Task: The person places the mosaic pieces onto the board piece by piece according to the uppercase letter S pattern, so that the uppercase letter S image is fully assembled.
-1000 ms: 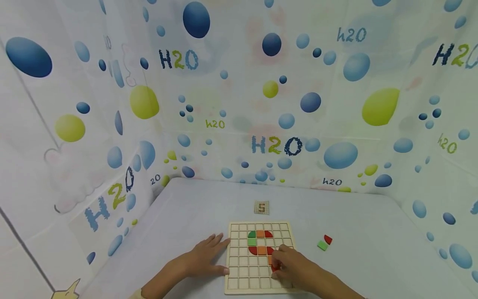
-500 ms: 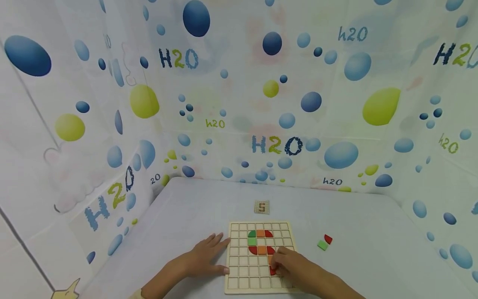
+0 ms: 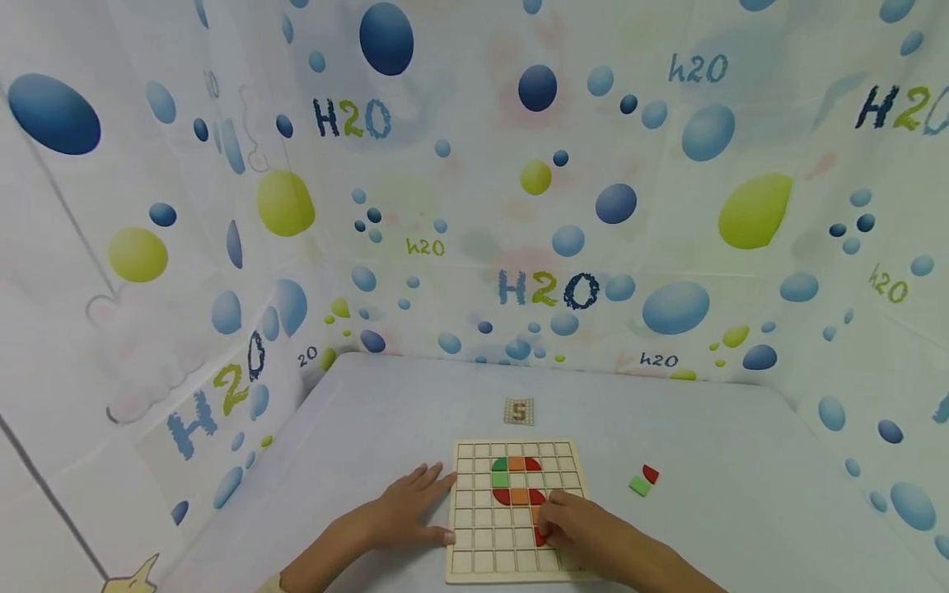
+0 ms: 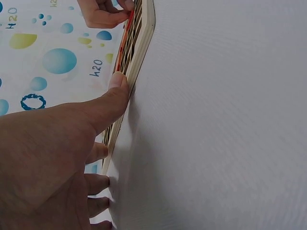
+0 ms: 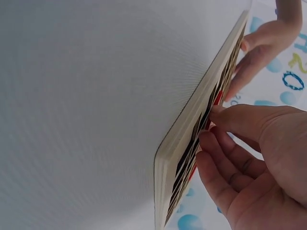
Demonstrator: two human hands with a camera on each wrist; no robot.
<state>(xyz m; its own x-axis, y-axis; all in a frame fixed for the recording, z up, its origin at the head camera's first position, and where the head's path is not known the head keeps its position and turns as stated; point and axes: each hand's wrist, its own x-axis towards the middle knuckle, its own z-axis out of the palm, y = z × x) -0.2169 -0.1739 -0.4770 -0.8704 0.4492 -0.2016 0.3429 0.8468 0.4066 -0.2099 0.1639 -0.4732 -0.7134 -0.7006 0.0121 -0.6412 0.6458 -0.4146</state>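
Note:
A square wooden grid board (image 3: 474, 562) lies on the table. Coloured tiles sit in its cells in a curve, among them a dark green quarter-round (image 3: 500, 464), a light green square (image 3: 500, 479) and an orange square (image 3: 520, 496). My left hand (image 3: 404, 511) rests at the board's left edge, fingers spread and thumb (image 4: 117, 84) against the rim. With bent fingers my right hand (image 3: 582, 527) pinches a red quarter-round tile (image 3: 540, 536) at the lower end of the curve. In the right wrist view, thumb and fingertips meet at the red tile (image 5: 207, 125), low over the grid.
Right of the board lie a loose light green square tile (image 3: 640, 486) and a red quarter-round tile (image 3: 650, 474). Behind the board is a small pattern card (image 3: 519, 411) showing an S shape on a grid. A printed curtain (image 3: 474, 198) surrounds the white table (image 3: 400, 395).
My right fingers have shifted slightly at the red tile, and more of it shows beside them. The left hand stays in place at the board's edge.

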